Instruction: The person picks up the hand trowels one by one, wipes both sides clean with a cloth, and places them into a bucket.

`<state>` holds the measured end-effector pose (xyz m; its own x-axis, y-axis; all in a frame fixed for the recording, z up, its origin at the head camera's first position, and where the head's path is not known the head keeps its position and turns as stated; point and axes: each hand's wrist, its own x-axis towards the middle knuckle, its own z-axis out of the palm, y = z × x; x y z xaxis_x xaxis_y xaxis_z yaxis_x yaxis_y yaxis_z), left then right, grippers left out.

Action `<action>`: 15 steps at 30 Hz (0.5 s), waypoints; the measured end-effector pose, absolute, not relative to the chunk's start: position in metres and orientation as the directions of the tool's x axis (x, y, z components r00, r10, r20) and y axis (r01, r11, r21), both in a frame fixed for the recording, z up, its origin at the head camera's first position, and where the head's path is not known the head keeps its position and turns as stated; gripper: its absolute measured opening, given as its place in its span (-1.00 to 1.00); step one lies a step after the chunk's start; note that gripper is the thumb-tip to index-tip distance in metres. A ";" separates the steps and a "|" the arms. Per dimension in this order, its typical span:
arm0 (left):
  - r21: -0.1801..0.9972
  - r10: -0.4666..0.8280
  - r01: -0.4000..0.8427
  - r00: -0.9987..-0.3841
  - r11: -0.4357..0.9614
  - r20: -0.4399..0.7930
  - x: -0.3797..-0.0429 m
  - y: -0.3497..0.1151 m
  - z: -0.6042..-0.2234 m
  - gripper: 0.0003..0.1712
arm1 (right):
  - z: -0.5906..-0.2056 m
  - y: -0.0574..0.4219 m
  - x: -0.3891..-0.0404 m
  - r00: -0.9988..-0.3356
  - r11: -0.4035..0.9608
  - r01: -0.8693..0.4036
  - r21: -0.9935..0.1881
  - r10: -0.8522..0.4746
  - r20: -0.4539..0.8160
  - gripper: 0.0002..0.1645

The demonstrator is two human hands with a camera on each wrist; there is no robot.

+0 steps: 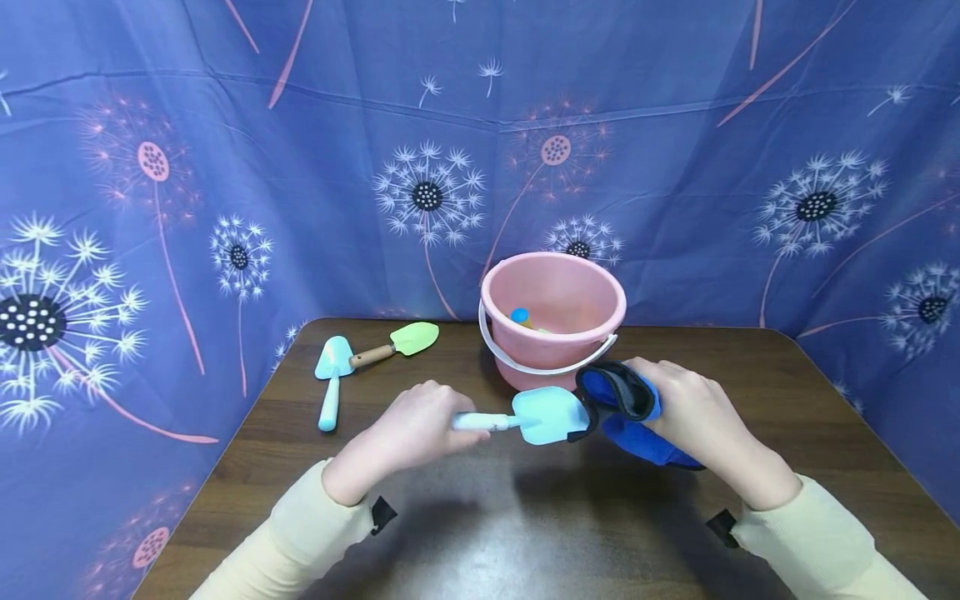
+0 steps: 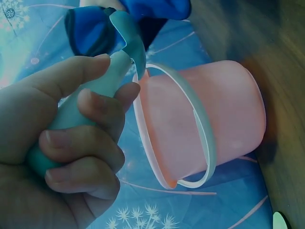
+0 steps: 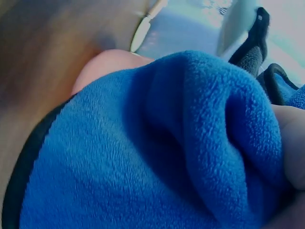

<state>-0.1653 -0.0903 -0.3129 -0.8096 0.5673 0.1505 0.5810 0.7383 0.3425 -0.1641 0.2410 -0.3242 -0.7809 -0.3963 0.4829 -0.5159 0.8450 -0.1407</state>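
Observation:
My left hand (image 1: 416,425) has its fingers curled round the pale handle of a light blue toy shovel (image 1: 551,415), its blade pointing right. In the left wrist view the thumb and fingers wrap the handle (image 2: 76,112). My right hand (image 1: 697,404) grips a bunched blue cloth (image 1: 641,442) with black edging, fuzzy in the right wrist view. A dark edge of the cloth overlaps the tip of the shovel blade. Both hands are raised over the near side of the table, in front of a pink bucket (image 1: 551,352).
The bucket stands upright at the back, its white handle (image 1: 525,367) hanging forward and a small blue-topped object (image 1: 520,316) inside. To the left lie another light blue shovel (image 1: 330,404) and a green trowel (image 1: 415,337) with a wooden handle. A dandelion-patterned blue curtain (image 1: 337,208) hangs behind the brown table (image 1: 247,500).

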 end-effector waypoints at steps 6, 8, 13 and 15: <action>0.367 0.557 0.567 -0.818 0.737 0.145 -0.169 -0.092 -0.314 -0.68 | -0.295 0.241 -0.157 -0.816 0.817 -0.502 -0.283 -0.339 0.469 -0.43; 0.368 0.559 0.569 -0.816 0.735 0.146 -0.171 -0.091 -0.316 -0.67 | -0.285 0.240 -0.153 -0.810 0.801 -0.512 -0.310 -0.329 0.486 -0.44; 0.368 0.570 0.579 -0.809 0.727 0.146 -0.173 -0.085 -0.318 -0.61 | -0.266 0.235 -0.146 -0.718 0.757 -0.596 -0.266 -0.355 0.599 -0.40; 0.369 0.574 0.581 -0.807 0.726 0.142 -0.174 -0.083 -0.319 -0.61 | -0.261 0.232 -0.144 -0.660 0.729 -0.645 -0.228 -0.382 0.647 -0.42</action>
<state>-0.1737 -0.0826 -0.3187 -0.8067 0.5736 0.1420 0.5809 0.7255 0.3691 -0.1440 0.2324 -0.2614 -0.6597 -0.3818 0.6473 -0.6453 0.7292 -0.2275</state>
